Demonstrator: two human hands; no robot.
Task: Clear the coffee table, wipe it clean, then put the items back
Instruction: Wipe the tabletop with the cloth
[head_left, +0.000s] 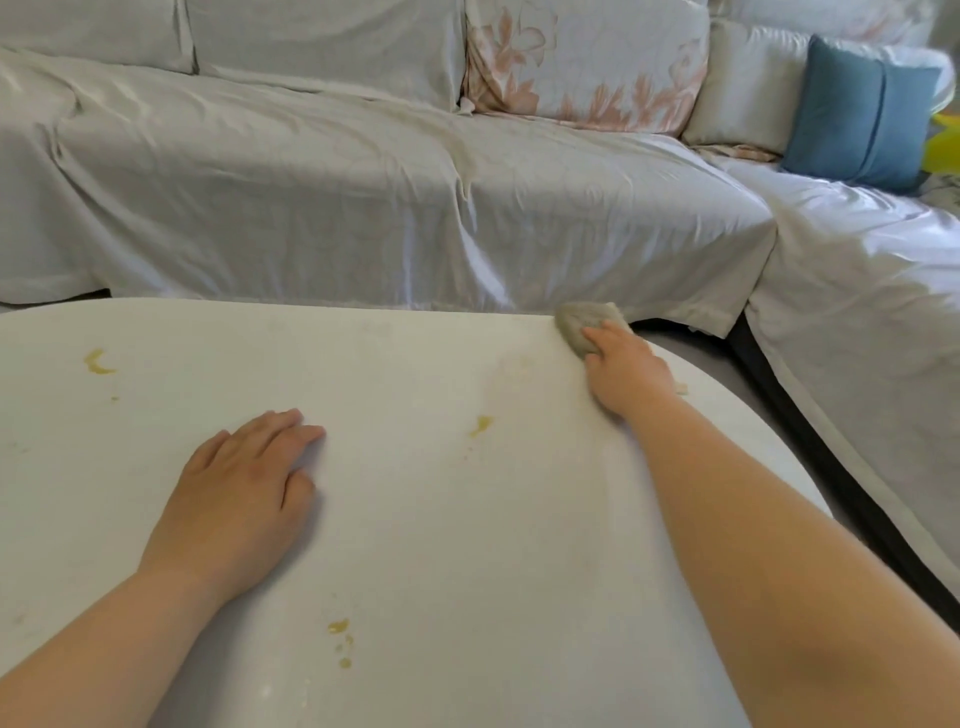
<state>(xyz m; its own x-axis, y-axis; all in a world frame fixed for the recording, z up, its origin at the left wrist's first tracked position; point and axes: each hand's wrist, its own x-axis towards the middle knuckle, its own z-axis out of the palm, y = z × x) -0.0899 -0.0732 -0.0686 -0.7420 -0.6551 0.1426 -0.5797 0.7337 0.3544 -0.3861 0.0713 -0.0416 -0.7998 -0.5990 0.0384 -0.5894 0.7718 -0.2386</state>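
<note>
The white coffee table (415, 519) fills the lower frame, with nothing standing on it. My right hand (623, 369) presses a crumpled grey-beige cloth (584, 322) onto the table's far right corner, fingers closed over it. My left hand (244, 478) lies flat on the tabletop left of centre, fingers together, holding nothing. Yellow stains mark the surface: one at the far left (97, 362), one in the middle (480, 425), one near the front (340, 636).
A sofa (363, 197) under a pale grey cover runs behind the table and turns along the right side. A floral cushion (587, 62) and a blue cushion (857, 114) lean at its back right. Dark floor (810, 447) shows between table and sofa.
</note>
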